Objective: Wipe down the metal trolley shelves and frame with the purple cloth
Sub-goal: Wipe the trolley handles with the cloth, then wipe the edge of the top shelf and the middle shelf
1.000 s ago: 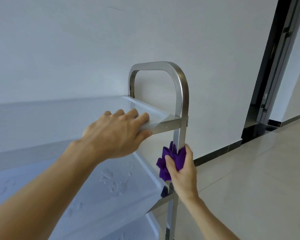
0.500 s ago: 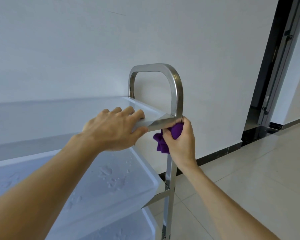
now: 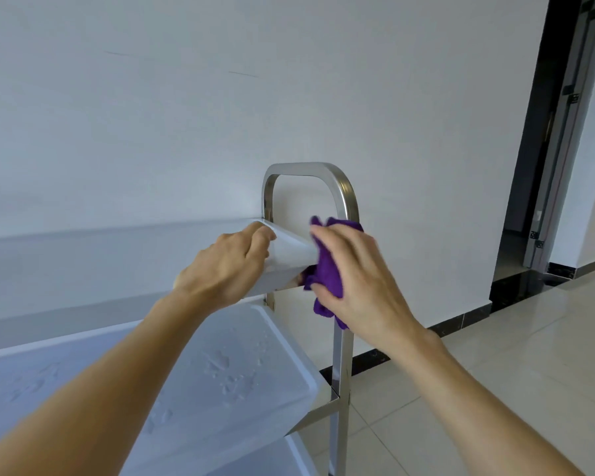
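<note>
The left hand point(image 3: 231, 266) grasps the top shelf point(image 3: 117, 249) edge; at its 3 o'clock, the right hand point(image 3: 361, 283) clutches the cloth point(image 3: 327, 269), hiding the post point(image 3: 340, 372) joint.

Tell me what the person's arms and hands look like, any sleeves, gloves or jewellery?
Both forearms are bare as far as the picture shows, with no sleeves in view. The left hand and right hand wear no gloves, and no rings, watch or bracelet can be seen.

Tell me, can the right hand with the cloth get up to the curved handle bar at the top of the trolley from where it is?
Probably yes. The right hand holds the purple cloth against the upright post just below the handle bar, and nothing shows between them. The left hand grips the top shelf edge, off to the side.
</note>
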